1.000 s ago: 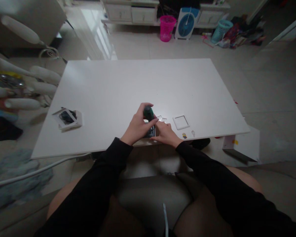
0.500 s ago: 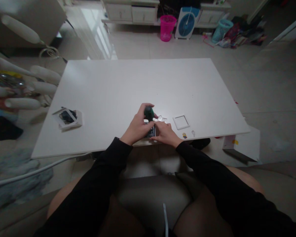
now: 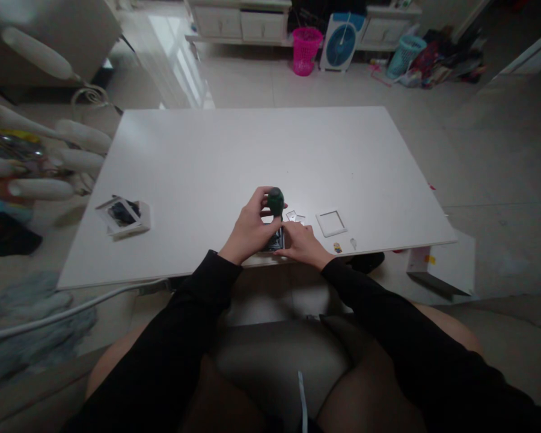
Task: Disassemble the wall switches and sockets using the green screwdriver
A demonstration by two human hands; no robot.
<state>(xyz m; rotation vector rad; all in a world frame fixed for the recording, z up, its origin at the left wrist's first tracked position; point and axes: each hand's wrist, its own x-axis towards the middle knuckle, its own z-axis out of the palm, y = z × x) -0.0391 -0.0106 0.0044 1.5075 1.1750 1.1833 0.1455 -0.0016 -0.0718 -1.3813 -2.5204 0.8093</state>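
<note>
Left grip (image 3: 251, 233) wrapped round green-handled tool (image 3: 276, 203), roughly upright over dark piece (image 3: 276, 240) at near edge of counter (image 3: 198, 168). Right grip (image 3: 305, 244) against that piece; can't tell if clamped. Probably mid tool work; next move calls for tool square, piece steady.

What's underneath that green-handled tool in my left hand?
Below the green-handled tool, part of a dark rectangular piece shows between your left hand and right hand. Your hands cover the tool's tip and the rest.
</note>
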